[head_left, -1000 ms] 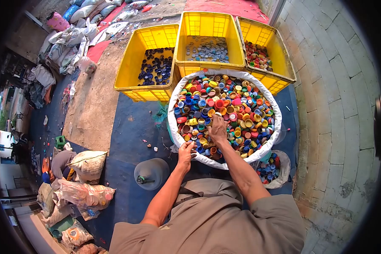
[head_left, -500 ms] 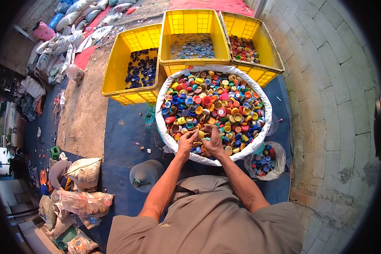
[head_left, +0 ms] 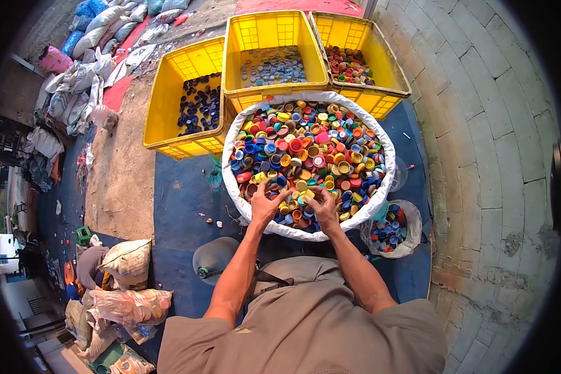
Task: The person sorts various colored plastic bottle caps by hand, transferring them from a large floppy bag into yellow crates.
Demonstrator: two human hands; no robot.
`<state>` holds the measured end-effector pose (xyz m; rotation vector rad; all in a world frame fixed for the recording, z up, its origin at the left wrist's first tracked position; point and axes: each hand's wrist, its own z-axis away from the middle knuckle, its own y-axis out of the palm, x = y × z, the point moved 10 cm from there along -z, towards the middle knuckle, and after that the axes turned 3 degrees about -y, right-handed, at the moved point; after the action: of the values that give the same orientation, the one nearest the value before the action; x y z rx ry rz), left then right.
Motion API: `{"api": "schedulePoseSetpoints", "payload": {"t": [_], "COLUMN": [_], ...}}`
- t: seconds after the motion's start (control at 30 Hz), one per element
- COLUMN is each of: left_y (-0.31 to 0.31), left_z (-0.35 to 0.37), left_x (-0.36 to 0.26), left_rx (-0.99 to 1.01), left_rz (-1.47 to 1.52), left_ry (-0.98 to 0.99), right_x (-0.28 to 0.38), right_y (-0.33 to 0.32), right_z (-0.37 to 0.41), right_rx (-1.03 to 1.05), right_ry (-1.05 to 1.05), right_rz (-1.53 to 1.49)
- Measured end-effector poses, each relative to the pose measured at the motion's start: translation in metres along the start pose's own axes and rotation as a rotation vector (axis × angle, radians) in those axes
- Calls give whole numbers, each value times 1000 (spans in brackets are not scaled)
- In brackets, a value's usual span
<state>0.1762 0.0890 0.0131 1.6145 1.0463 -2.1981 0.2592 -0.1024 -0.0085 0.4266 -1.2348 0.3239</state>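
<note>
A wide round sack with a rolled white rim (head_left: pixel 389 163) is heaped with mixed plastic bottle caps (head_left: pixel 321 140) in many colours. Both my hands are over its near side. My left hand (head_left: pixel 265 204) has its thumb and fingers apart above the caps, with nothing visible held in it. Beside it, my right hand (head_left: pixel 324 209) pinches a yellow bottle cap (head_left: pixel 307 195) between thumb and fingertips. Part of that cap is hidden by the fingers.
Behind the sack stand three yellow crates: one with dark blue caps (head_left: pixel 153 128), one with pale caps (head_left: pixel 230 84), one with reddish caps (head_left: pixel 393 87). A smaller bag of caps (head_left: pixel 396 234) sits right, a large bottle (head_left: pixel 213 258) left. A block wall (head_left: pixel 480 156) runs along the right.
My hands were close together around a yellowish cap; now they are apart, the left having moved left and opened. The right holds a yellow cap. The view has shifted slightly.
</note>
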Motion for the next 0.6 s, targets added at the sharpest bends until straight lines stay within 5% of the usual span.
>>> {"api": "schedulePoseSetpoints", "payload": {"t": [0.03, 0.1, 0.23, 0.6], "left_y": [-1, -5, -28, -3], "left_z": [1, -3, -16, -75], "left_x": [-12, 4, 19, 25], "left_rx": [16, 17, -136, 45], "left_rz": [-251, -300, -476, -795], "left_ry": [128, 79, 88, 230], "right_x": [-6, -17, -36, -52], "right_y": [-5, -11, -27, -44], "right_z": [3, 10, 24, 50], "right_rx": [-17, -45, -126, -227], "right_ry": [62, 187, 346, 362], "right_rz": [-217, -651, -945, -934]}}
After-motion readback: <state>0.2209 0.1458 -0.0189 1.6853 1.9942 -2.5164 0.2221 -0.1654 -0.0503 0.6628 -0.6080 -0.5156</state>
